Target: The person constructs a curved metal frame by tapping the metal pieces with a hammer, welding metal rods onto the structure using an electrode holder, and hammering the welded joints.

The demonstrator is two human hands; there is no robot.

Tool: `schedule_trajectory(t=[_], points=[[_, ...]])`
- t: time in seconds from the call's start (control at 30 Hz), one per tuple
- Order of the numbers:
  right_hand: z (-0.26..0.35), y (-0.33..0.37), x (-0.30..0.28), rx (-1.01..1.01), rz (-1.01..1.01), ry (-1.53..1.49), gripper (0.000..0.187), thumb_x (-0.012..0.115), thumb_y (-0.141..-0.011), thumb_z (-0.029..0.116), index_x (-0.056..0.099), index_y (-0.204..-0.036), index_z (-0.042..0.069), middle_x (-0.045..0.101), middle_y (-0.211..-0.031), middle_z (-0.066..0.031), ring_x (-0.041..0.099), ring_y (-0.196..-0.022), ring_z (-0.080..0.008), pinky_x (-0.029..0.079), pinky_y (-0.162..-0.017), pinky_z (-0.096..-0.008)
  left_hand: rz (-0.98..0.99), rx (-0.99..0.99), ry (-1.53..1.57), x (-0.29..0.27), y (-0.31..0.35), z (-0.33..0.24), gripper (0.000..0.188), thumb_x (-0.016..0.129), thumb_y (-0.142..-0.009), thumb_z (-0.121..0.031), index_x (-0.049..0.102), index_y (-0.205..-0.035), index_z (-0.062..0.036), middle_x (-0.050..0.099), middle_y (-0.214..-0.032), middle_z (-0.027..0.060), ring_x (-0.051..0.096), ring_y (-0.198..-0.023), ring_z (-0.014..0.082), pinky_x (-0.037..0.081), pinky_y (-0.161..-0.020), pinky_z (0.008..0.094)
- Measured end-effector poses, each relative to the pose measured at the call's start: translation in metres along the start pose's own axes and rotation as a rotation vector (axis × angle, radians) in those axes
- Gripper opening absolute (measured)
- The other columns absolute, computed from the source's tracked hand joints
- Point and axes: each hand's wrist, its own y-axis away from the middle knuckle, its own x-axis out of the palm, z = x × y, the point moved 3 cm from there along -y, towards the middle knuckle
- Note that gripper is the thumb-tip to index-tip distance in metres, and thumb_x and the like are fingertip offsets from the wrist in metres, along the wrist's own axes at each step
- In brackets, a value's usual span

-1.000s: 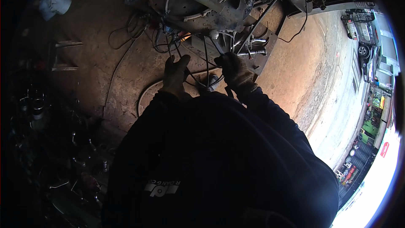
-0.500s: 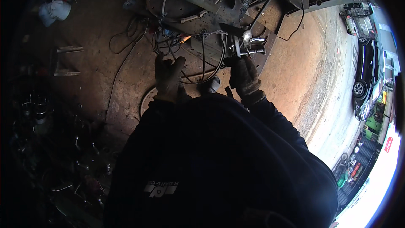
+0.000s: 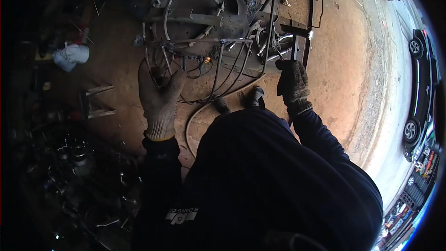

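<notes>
My left hand [image 3: 160,95], in a knitted work glove, is curled at the near left corner of a bent metal rod frame [image 3: 200,41]. Its thumb stands apart from the fingers, and rods run down into the grip. The frame leans at the near edge of a dark metal workbench [image 3: 237,21]. My right hand [image 3: 293,81], gloved too, is closed round the handle of a hammer [image 3: 294,49]. The hammer's dark head [image 3: 295,30] is over the bench's right end. Several pliers-like hand tools [image 3: 278,44] lie on the bench just left of it.
A hose [image 3: 189,125] curves over the floor near my shoes [image 3: 257,96]. Left of me are a small metal bracket frame [image 3: 100,101] and a white cloth bundle [image 3: 72,56]. Dark metal parts [image 3: 79,158] are heaped at lower left. A black car [image 3: 420,83] stands on the road to the right.
The hammer in my right hand has moved right, away from the rod frame. My left hand appears further left and still at the frame. The whole view has shifted.
</notes>
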Motion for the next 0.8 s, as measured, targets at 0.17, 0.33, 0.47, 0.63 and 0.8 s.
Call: schedule_trajectory(t=[0.17,0.33,0.47,0.63,0.8], points=[[-0.009,0.005,-0.007,0.242,-0.089,-0.328,0.05,0.047,-0.106,0.05,0.066,-0.109,0.003,0.048,-0.059,0.0005,0.046,-0.04,-0.0103,0.036,-0.04,-0.0252,0.006,-0.551,0.925,-0.016,-0.021,0.008,0.05,0.064,-0.095,0.0,0.047,-0.142,-0.0055,0.062,-0.123,0.0094,0.068,-0.1,0.0154,0.063,-0.077,0.0291],[-0.038,0.007,-0.021,0.113,-0.087,-0.079,0.033,0.045,-0.108,0.03,0.065,-0.112,0.004,0.047,-0.063,0.0003,0.048,-0.044,-0.0101,0.04,-0.042,-0.0262,0.033,-0.262,0.413,0.017,-0.027,-0.028,0.06,0.071,-0.091,-0.003,0.044,-0.145,-0.0029,0.057,-0.136,0.009,0.061,-0.115,0.0176,0.055,-0.096,0.0299],[-0.033,0.008,-0.032,0.125,-0.144,-0.012,0.025,0.045,-0.106,0.018,0.065,-0.113,0.005,0.048,-0.067,-0.0002,0.049,-0.047,-0.0097,0.041,-0.044,-0.0267,0.123,0.056,0.14,0.043,-0.027,-0.073,0.073,0.077,-0.085,-0.002,0.039,-0.148,0.0002,0.051,-0.144,0.0098,0.049,-0.132,0.0191,0.04,-0.111,0.0302],[-0.049,0.012,-0.045,0.261,-0.157,-0.134,0.023,0.056,-0.092,0.003,0.065,-0.113,0.006,0.052,-0.073,-0.0043,0.058,-0.063,-0.0154,0.047,-0.056,-0.0314,0.145,0.012,0.266,0.056,-0.039,-0.084,0.077,0.08,-0.083,-0.003,0.038,-0.148,0.0014,0.054,-0.138,0.0112,0.056,-0.121,0.0177,0.049,-0.1,0.0296],[-0.061,0.012,-0.049,-0.045,-0.192,0.201,0.032,0.064,-0.081,0.001,0.066,-0.113,0.006,0.055,-0.076,-0.0082,0.061,-0.07,-0.0223,0.049,-0.062,-0.0368,0.176,0.202,0.075,0.072,-0.045,-0.114,0.084,0.083,-0.078,-0.003,0.036,-0.147,0.0022,0.057,-0.127,0.0131,0.061,-0.107,0.0159,0.055,-0.087,0.0274]])
